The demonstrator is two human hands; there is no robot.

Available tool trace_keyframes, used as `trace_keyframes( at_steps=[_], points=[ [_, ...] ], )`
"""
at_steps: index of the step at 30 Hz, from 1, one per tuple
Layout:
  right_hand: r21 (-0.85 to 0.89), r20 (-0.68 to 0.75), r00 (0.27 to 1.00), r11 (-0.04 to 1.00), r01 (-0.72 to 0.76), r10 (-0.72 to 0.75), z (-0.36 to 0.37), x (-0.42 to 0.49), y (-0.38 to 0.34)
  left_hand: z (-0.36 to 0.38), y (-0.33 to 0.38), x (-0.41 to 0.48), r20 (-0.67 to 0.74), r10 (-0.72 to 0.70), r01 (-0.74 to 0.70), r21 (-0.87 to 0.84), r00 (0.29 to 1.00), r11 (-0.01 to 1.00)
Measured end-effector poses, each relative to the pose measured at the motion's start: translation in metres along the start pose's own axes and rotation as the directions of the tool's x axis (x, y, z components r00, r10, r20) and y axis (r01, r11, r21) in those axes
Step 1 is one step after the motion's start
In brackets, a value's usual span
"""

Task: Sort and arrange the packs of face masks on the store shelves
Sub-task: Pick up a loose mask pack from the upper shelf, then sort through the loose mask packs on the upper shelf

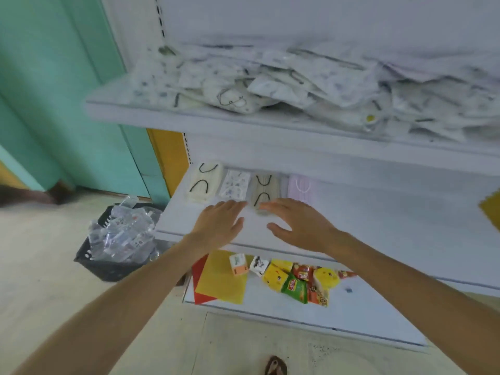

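Note:
A jumbled heap of face mask packs covers the upper shelf. On the middle shelf a row stands at the back: a cream pack with black loops, a printed pack, a grey-beige pack and a lilac pack. My left hand hovers flat over the shelf just in front of the printed pack, fingers straight, holding nothing. My right hand is spread open, its fingertips touching the near end of the grey-beige pack.
The bottom shelf carries yellow and red sheets, small boxes and snack packets. A black basket full of clear wrappers sits on the floor to the left. A teal wall and a yellow panel stand behind it. A sandal shows at the bottom.

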State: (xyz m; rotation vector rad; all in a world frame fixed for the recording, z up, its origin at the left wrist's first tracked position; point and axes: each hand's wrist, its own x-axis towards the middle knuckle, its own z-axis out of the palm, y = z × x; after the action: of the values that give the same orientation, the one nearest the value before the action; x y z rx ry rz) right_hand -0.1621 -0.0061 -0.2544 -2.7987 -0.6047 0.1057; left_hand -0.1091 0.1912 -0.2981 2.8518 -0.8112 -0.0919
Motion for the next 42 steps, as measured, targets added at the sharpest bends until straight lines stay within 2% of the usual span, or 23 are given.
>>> trace_keyframes(
  at_steps=[2,7,9,11,14,17,21,24,26,28,31,33,34,35,36,37,38,39,40,41,42],
  points=[
    [-0.02,-0.132,0.991,1.0,0.015,-0.017,-0.041,-0.009,-0.023,-0.046,0.004,-0.006,-0.116,0.042,-0.041,0.009,0.992,0.999],
    [-0.119,-0.334,0.936,0.99,0.076,-0.112,-0.118,-0.025,-0.067,-0.145,0.025,-0.026,-0.359,0.122,-0.118,0.035,0.925,0.992],
    [-0.151,-0.398,0.913,0.988,0.035,-0.093,-0.139,-0.027,-0.072,-0.173,0.031,-0.028,-0.44,0.134,-0.146,0.006,0.888,0.989],
    [-0.151,-0.448,0.894,0.987,-0.05,-0.023,-0.155,-0.026,-0.069,-0.194,0.035,-0.022,-0.479,0.154,-0.177,-0.002,0.864,0.984],
    [-0.155,-0.54,0.84,0.974,-0.164,0.056,-0.168,-0.022,-0.054,-0.207,0.038,-0.006,-0.429,0.161,-0.186,-0.017,0.889,0.982],
    [-0.168,-0.55,0.821,0.943,-0.287,0.152,-0.173,-0.017,-0.03,-0.206,0.043,0.014,-0.352,0.209,-0.219,0.013,0.912,0.976],
    [-0.016,-0.541,0.759,0.898,-0.439,0.362,-0.188,-0.008,0.0,-0.202,0.056,0.04,-0.264,0.285,-0.268,0.099,0.921,0.958],
    [-0.041,-0.403,0.799,0.864,-0.502,0.446,-0.191,0.006,0.028,-0.2,0.062,0.059,-0.192,0.258,-0.229,0.162,0.947,0.96],
    [-0.028,-0.326,0.817,0.859,-0.511,0.476,-0.192,0.013,0.042,-0.2,0.065,0.07,-0.195,0.229,-0.197,0.168,0.954,0.966],
    [-0.006,-0.306,0.832,0.873,-0.488,0.463,-0.196,0.016,0.05,-0.202,0.066,0.081,-0.262,0.209,-0.186,0.109,0.942,0.977],
    [-0.037,-0.364,0.858,0.915,-0.401,0.361,-0.201,0.02,0.054,-0.212,0.068,0.093,-0.359,0.114,-0.181,-0.158,0.926,0.971],
    [0.025,-0.493,0.827,0.955,-0.296,0.269,-0.206,0.023,0.053,-0.218,0.074,0.102,-0.325,0.039,-0.188,-0.44,0.945,0.878],
    [0.082,-0.564,0.794,0.972,-0.22,0.228,-0.207,0.025,0.051,-0.221,0.079,0.106,-0.26,-0.017,-0.161,-0.645,0.965,0.747],
    [0.127,-0.611,0.771,0.983,-0.132,0.182,-0.209,0.026,0.046,-0.224,0.084,0.11,-0.154,-0.058,-0.097,-0.831,0.986,0.548],
    [0.152,-0.606,0.783,0.987,-0.06,0.141,-0.21,0.028,0.042,-0.226,0.088,0.115,-0.063,-0.07,-0.034,-0.934,0.996,0.355],
    [0.156,-0.548,0.831,0.988,-0.015,0.099,-0.21,0.029,0.038,-0.225,0.09,0.122,-0.036,-0.087,-0.013,-0.969,0.996,0.247],
    [0.144,-0.44,0.896,0.99,0.003,0.061,-0.209,0.031,0.036,-0.223,0.09,0.128,-0.065,-0.113,-0.035,-0.967,0.991,0.251],
    [0.129,-0.307,0.951,0.992,0.004,0.036,-0.206,0.034,0.037,-0.221,0.088,0.133,-0.121,-0.141,-0.062,-0.928,0.983,0.369],
    [0.133,-0.216,0.976,0.991,-0.003,0.032,-0.206,0.037,0.039,-0.219,0.085,0.137,-0.18,-0.17,-0.072,-0.862,0.969,0.502],
    [0.155,-0.206,0.978,0.988,-0.007,0.039,-0.21,0.041,0.045,-0.218,0.082,0.139,-0.235,-0.197,-0.073,-0.797,0.952,0.599],
    [0.188,-0.272,0.96,0.982,-0.008,0.06,-0.217,0.047,0.053,-0.218,0.08,0.14,-0.269,-0.228,-0.065,-0.767,0.936,0.638]
  ],
)
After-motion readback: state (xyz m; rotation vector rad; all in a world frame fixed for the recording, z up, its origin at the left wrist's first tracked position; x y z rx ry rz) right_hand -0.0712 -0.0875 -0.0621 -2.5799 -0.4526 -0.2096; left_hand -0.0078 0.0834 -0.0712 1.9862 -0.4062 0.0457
